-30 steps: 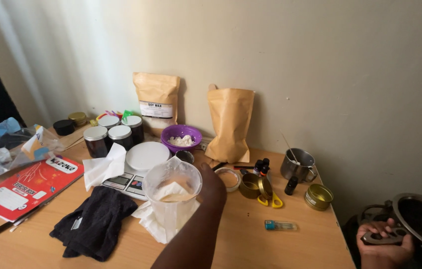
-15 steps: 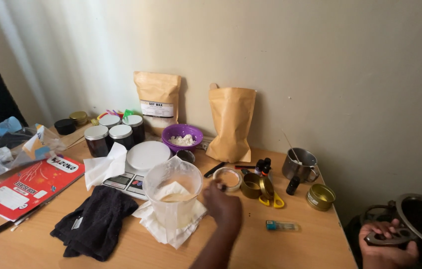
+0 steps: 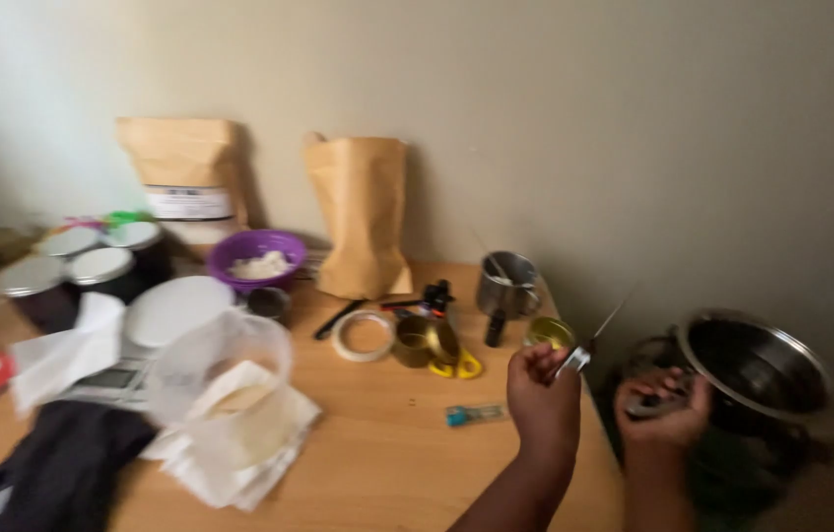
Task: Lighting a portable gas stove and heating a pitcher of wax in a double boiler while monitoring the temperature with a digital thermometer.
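Left hand (image 3: 542, 394) moved right from the pitcher (image 3: 225, 379) | now pinches a metal-tabbed wick (image 3: 589, 340) at 3 o'clock | right hand (image 3: 663, 409) grips the pot (image 3: 757, 365) handle | wick unplaced

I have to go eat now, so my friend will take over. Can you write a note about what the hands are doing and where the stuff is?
Left hand: raised over the table's right edge, pinching a small metal disc with a thin wick.
Right hand: off the table, gripping the handle of a steel pot.
On the table: plastic jug on paper towels, purple bowl, two brown bags, metal cup, gold tins, tape roll.
Done: wick picked up, pot held.
Left: wick is not in any tin yet.
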